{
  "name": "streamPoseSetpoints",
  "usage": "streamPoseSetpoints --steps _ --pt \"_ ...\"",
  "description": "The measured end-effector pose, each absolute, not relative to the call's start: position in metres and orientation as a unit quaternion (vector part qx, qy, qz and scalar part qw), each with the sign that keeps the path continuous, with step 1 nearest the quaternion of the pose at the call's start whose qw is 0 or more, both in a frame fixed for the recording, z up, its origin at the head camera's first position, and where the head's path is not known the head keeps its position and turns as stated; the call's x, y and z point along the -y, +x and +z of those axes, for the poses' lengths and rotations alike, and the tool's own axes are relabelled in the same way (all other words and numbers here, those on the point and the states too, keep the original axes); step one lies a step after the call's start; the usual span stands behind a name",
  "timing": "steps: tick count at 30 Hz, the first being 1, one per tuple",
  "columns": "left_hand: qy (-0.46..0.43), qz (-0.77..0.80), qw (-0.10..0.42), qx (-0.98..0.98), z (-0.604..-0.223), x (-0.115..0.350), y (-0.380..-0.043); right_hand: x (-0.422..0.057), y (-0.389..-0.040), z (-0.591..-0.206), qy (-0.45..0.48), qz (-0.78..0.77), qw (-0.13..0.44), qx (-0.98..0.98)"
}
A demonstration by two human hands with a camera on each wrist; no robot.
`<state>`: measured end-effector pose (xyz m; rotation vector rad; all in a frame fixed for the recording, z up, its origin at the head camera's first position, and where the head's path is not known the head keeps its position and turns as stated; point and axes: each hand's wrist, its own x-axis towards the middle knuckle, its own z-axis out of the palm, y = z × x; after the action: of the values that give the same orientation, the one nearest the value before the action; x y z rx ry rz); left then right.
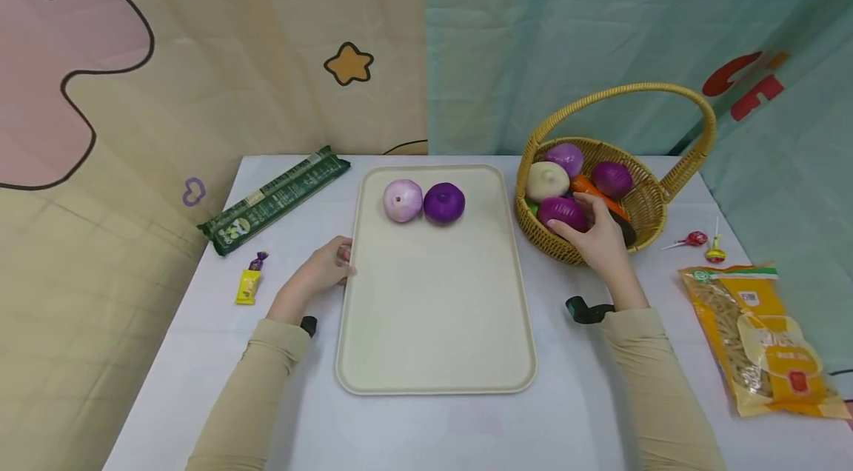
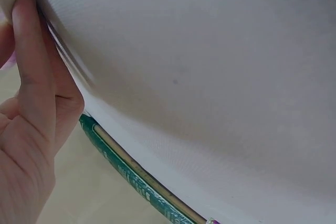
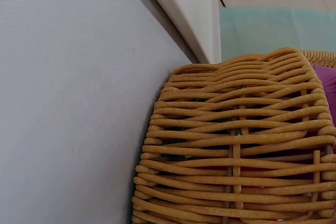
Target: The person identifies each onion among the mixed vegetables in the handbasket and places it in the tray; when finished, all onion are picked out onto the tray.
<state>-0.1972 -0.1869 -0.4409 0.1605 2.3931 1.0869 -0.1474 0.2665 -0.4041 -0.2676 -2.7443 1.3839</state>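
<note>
My right hand (image 1: pixel 596 234) reaches into the wicker basket (image 1: pixel 649 215), thumb and fingers around a purple onion (image 1: pixel 561 213) at the near left of the pile. In the right wrist view the woven basket wall (image 3: pixel 236 135) hides that hand. My left hand (image 1: pixel 323 265) holds the left edge of the cream tray (image 1: pixel 436 308), fingertips at its rim, also seen in the left wrist view. Near the tray's far end sit a pale purple onion (image 1: pixel 403 201) and a dark purple onion (image 1: pixel 444 203), side by side.
The basket also holds a white onion (image 1: pixel 548 181), another purple onion (image 1: pixel 611 180) and a carrot (image 1: pixel 596 193). A green packet (image 1: pixel 273 201) and yellow candy (image 1: pixel 247 287) lie left; lollipops (image 1: pixel 696 238) and a yellow bag (image 1: pixel 766 341) lie right.
</note>
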Motion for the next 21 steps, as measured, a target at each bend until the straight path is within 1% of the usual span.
streamPoseSetpoints --steps 8,13,17,21 --pt "0.058 0.400 0.251 -0.880 -0.442 0.186 -0.197 -0.262 -0.143 -0.403 -0.092 0.462 0.065 0.880" --pt "0.058 0.398 0.255 -0.879 -0.442 0.186 -0.197 -0.245 -0.136 -0.389 -0.082 0.481 0.077 0.869" --pt "0.057 0.389 0.255 -0.883 -0.441 0.187 -0.198 -0.216 -0.140 -0.383 -0.043 0.506 0.064 0.859" --pt "0.062 0.389 0.254 -0.884 -0.441 0.186 -0.198 -0.183 -0.149 -0.390 -0.009 0.525 0.032 0.851"
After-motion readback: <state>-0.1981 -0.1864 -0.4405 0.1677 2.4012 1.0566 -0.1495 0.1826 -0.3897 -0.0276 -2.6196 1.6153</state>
